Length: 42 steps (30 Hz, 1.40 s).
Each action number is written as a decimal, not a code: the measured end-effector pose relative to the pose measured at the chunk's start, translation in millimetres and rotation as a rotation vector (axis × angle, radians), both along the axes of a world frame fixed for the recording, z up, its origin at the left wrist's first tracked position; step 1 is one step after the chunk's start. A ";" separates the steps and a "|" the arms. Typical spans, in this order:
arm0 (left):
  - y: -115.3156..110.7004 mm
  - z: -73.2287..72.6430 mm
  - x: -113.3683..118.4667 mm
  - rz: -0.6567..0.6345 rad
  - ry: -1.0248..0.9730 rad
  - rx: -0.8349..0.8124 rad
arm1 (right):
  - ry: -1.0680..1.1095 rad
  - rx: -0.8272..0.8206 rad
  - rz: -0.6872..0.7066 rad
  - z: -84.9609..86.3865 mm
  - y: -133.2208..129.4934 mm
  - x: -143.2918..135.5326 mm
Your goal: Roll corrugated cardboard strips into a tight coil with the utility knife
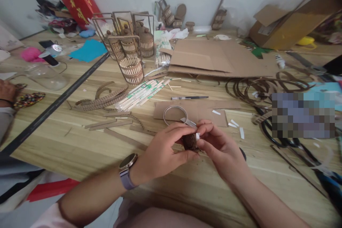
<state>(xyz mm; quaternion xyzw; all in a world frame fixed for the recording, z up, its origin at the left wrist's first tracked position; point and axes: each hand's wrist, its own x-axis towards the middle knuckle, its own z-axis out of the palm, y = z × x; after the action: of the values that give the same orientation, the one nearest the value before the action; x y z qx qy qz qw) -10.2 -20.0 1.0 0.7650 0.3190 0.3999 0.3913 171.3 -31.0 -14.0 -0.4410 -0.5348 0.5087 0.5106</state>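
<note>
My left hand [164, 151] is closed round a small dark brown roll [190, 142], which looks like coiled paper strip. My right hand [217, 146] pinches a small white piece [197, 136], paper or tape, against the roll's right side. Just beyond my hands a tape ring [175, 114] lies partly on a flat cardboard piece [205, 108]. Small white slips [242, 133] are scattered to the right of it, and a pen [189, 97] lies farther back.
Woven lidded baskets with tall handles [130, 69] stand at back left. Packaged wooden sticks [145, 92] and corrugated strips [107, 99] lie left of centre. Cardboard sheets [213, 55], brown strip coils [248, 91] and a carton [288, 25] are to the right. Another person's hand [7, 91] is far left.
</note>
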 end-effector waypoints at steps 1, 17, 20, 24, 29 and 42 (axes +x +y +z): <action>0.0 -0.4 0.1 0.005 0.006 -0.009 | -0.060 0.014 -0.008 1.0 0.7 1.5; -8.8 -8.8 2.2 0.029 -0.128 -0.277 | -0.536 0.493 -0.098 12.6 -3.7 15.3; -10.0 -10.4 2.7 0.045 -0.120 -0.267 | -0.529 0.507 -0.065 15.2 -3.3 14.1; -8.2 -9.9 1.6 0.030 -0.103 -0.122 | -0.497 0.435 -0.035 16.8 -0.3 13.9; -2.3 -4.9 -1.4 -0.015 -0.004 0.172 | -0.474 0.350 -0.029 13.4 2.1 17.2; -0.8 -4.8 -2.1 -0.017 0.070 0.277 | -0.451 0.296 -0.061 22.8 -0.5 11.6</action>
<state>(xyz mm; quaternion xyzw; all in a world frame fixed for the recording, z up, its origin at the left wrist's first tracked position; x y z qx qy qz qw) -12.3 -20.8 -3.8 0.8278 0.2678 0.4099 0.2740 182.9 -31.5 8.8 -0.4795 -0.6902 0.2982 0.4525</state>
